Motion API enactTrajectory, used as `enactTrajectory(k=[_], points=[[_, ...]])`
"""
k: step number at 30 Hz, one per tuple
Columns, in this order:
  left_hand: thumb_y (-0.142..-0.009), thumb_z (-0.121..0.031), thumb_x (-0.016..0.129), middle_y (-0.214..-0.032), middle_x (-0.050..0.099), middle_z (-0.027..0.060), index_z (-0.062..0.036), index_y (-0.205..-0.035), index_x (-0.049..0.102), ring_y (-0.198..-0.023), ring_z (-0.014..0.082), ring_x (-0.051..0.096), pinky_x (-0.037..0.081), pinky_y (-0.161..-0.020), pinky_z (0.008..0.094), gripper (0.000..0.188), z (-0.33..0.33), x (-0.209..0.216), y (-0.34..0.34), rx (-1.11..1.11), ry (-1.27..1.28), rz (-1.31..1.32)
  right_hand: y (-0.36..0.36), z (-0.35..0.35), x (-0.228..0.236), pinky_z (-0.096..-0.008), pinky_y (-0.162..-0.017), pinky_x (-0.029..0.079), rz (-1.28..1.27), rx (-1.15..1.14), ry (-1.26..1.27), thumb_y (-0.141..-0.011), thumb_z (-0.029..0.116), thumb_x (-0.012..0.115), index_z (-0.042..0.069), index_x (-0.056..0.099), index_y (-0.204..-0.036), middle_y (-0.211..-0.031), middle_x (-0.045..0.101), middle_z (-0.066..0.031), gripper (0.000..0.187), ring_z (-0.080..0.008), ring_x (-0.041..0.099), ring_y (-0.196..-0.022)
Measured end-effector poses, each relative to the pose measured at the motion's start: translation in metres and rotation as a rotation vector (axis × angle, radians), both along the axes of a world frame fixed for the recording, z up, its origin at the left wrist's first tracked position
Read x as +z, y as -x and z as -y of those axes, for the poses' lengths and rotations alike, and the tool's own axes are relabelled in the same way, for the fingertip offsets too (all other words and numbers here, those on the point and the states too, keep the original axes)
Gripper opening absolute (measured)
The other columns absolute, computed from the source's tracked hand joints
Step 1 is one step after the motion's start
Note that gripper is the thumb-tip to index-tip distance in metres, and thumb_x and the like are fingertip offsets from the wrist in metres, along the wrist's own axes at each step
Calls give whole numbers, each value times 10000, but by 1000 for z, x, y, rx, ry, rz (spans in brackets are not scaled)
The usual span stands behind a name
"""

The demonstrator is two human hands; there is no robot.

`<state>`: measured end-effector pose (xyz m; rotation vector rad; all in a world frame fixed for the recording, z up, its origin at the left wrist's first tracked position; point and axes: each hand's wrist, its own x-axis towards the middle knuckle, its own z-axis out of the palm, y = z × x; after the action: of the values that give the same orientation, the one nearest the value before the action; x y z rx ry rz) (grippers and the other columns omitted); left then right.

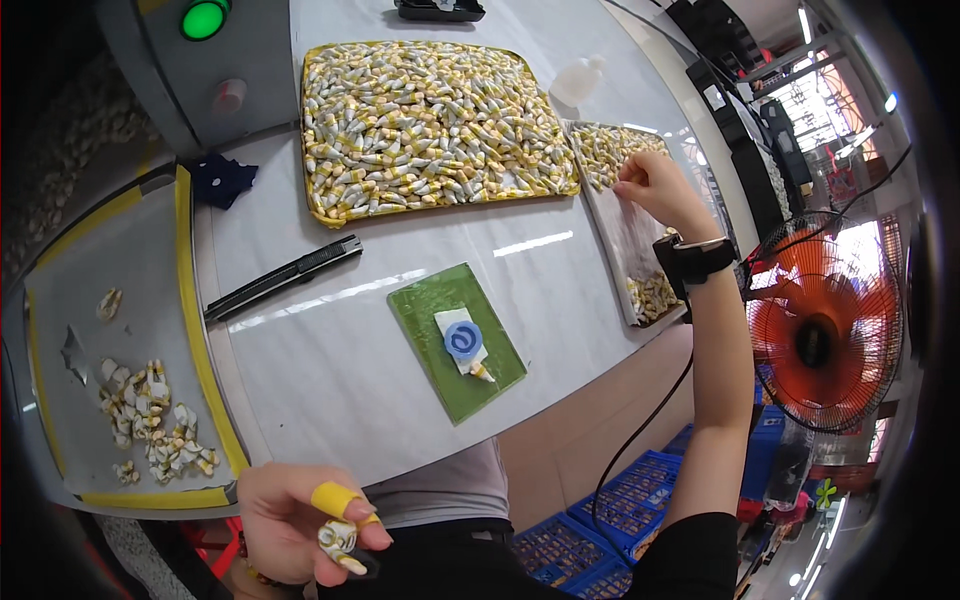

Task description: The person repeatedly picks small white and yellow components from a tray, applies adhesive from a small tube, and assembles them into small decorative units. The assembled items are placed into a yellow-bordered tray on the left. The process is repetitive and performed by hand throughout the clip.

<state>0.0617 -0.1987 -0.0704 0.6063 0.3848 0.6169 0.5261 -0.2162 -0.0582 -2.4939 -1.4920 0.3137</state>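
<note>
Low at the left, my left hand (300, 520) grips a small white-and-yellow piece (338, 542) between thumb and fingers; yellow tape wraps one finger. My right hand (655, 188), a dark watch on its wrist, is over the narrow tray (612, 232) at the right, fingers pinched together. Whatever they hold is too small to make out. Similar pieces lie at both ends of that tray. On a green board (425, 318) in the middle sits a blue ring-shaped part (463, 341) on a white pad (446, 318), with one small piece (482, 372) beside it.
A large yellow-rimmed tray (440, 208) full of such pieces stands at the back. Left is a yellow-taped tray (185, 270) with a loose pile. A black utility knife (285, 277), dark cloth (222, 180) and white bottle (577, 82) lie around. An orange fan (822, 335) and blue crates (625, 500) stand right.
</note>
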Motion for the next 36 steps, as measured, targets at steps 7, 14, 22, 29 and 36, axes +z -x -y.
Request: enactTrajectory(k=[7,14,22,29,36], points=[[-649,-148,812,-803,638,189,86,-911,590,-758,241,659,545,-694,301,416,2,-7,5,22,67,99,-12,11,1,-277,-574,442,-124,-8,-1,-765,69,639,7,552,-789,-701,565,-52,110,-124,540,-638],[-657,-130,807,-809,643,194,68,-884,605,-763,247,644,556,-663,351,363,-3,-10,10,1,1,154,61,17,24,-170,-511,385,-343,100,-371,-892,29,474,11,541,-942,-759,568,-12,85,-51,506,-635],[-617,-194,829,-767,657,166,48,-865,630,-707,242,661,568,-669,362,399,0,-8,7,37,-43,81,198,30,37,-315,-588,477,-185,637,-231,-693,-41,659,20,609,-841,-749,599,-90,168,-237,589,-676],[-620,-223,826,-748,656,157,36,-837,627,-699,224,653,566,-658,360,392,-2,-7,8,38,-75,60,198,24,19,-311,-567,470,42,814,-213,-660,1,610,17,572,-818,-733,536,-69,164,-226,546,-666],[-605,-257,830,-745,650,144,6,-827,632,-690,211,633,557,-666,351,397,-3,-6,6,49,-189,-4,215,31,15,-295,-542,465,75,765,-273,-630,-40,622,3,579,-824,-743,554,-76,203,-220,550,-661]])
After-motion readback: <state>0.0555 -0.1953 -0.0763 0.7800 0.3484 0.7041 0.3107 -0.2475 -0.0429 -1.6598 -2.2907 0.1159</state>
